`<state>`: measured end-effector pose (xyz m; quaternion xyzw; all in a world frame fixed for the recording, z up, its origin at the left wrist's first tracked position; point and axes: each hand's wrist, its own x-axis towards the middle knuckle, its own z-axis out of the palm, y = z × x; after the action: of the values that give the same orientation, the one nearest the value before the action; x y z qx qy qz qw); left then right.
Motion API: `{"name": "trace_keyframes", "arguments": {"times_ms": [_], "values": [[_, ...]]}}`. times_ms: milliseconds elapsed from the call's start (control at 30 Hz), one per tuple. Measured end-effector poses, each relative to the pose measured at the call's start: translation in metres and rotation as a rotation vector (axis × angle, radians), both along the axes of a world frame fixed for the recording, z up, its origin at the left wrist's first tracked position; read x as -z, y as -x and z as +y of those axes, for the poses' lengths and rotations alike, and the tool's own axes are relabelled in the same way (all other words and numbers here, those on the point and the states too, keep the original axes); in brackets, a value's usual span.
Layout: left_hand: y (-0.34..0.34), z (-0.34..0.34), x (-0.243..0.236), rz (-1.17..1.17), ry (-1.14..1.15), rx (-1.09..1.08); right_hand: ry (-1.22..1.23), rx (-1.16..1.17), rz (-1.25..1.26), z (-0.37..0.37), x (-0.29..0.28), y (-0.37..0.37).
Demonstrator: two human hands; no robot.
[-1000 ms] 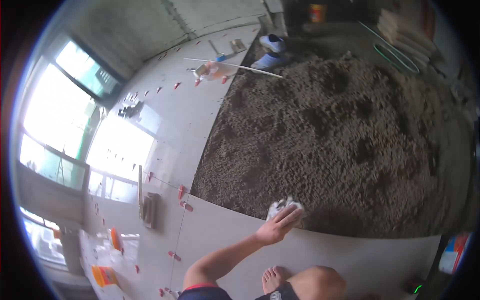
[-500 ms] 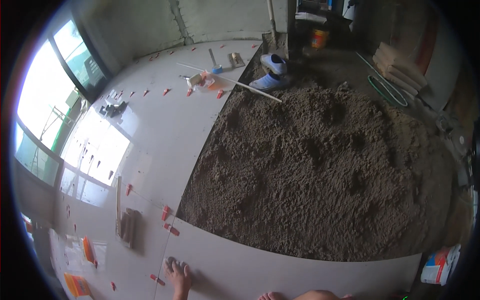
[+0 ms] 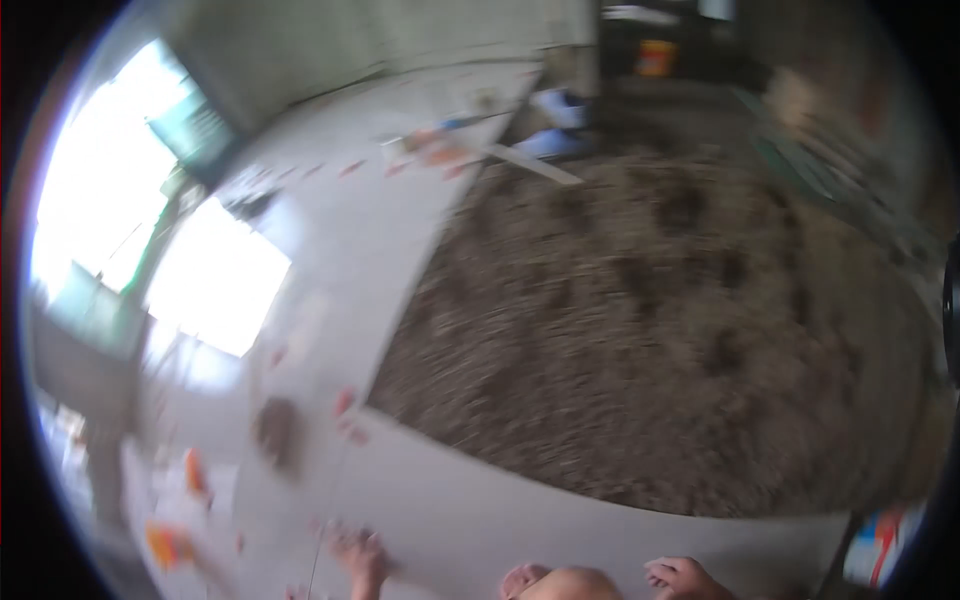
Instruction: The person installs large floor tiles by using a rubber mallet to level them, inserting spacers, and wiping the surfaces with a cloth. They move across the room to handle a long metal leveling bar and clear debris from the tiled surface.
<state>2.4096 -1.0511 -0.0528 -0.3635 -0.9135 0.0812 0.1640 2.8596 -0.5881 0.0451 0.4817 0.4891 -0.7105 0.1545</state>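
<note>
My left hand (image 3: pixel 362 560) is at the lower edge, on the pale floor tile (image 3: pixel 450 510) beside a tile joint. Its fingers look spread, with dusty grey tips, and nothing shows in them. My right hand (image 3: pixel 684 577) is low over the same tile strip, its fingers curled together and no object visible in them. A bare knee and part of a foot show between the hands. Red tile-levelling wedges (image 3: pixel 346 402) sit along the joint ahead of my left hand. Ahead and right spreads rough grey-brown mortar (image 3: pixel 620 340), bordered by the tiles. Motion blurs the whole view.
A brown block (image 3: pixel 278 432) and orange containers (image 3: pixel 165 546) stand on the left tiles. Blue-white shoes (image 3: pixel 553 143) and a pale strip (image 3: pixel 533 163) lie at the mortar's far edge. A printed bag (image 3: pixel 882 545) is at right. An orange bucket (image 3: pixel 656 58) stands far back.
My right hand has come into view at the lower edge. The view has shifted and blurred, so the scene sits slightly further right. My left hand stays on the tile near the joint.
</note>
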Motion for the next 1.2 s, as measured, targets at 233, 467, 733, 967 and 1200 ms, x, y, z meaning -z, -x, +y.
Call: {"name": "trace_keyframes", "arguments": {"times_ms": [233, 467, 733, 967, 1200], "values": [[-0.139, 0.051, -0.067, -0.522, -0.077, -0.498, -0.044, -0.143, 0.087, 0.024, 0.017, -0.001], [-0.268, -0.089, -0.067, -0.667, 0.005, -1.324, -0.552, -0.841, 0.145, 0.118, -0.005, 0.039], [-0.290, -0.176, -0.096, -0.625, 0.018, -1.604, -0.827, -0.878, 0.079, 0.152, -0.030, 0.080], [-0.251, -0.225, -0.074, -0.718, 0.079, -1.724, -0.651, -1.181, 0.003, 0.128, -0.021, 0.086], [-0.231, -0.262, -0.057, -0.895, 0.065, -1.702, -0.699, -1.477, -0.099, 0.122, -0.057, 0.154]]}}
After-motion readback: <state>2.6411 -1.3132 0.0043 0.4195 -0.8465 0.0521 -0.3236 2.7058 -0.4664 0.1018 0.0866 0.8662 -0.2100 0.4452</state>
